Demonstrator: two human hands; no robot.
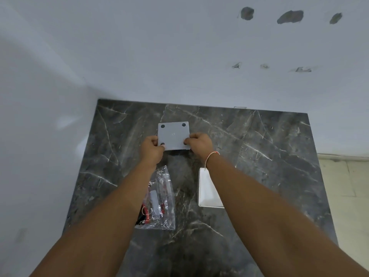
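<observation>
We see both arms stretched forward over a dark marble tabletop that butts against a white wall. Between the 2 hands sits a pale grey square plate, lying at the far middle of the tabletop, near the wall edge. It shows 4 dark round spots, 1 near each corner, and a small faint mark at its centre. The left hand grips the plate's near-left corner, fingers curled over the edge and partly covering the dark spot there. The right hand pinches the near-right corner in the same way, its fingertips resting on the spot on that side. We cannot tell whether the plate is lifted or lies flat on the stone. A thin cord bracelet circles the right wrist. Closer to us, under the left forearm, lies a clear plastic bag holding red and black parts and a small pale piece. Under the right forearm lies a white square tray, partly hidden by the arm. The bag and the tray lie well apart, with bare stone between them. The wall carries 3 dark patches high on the right.
</observation>
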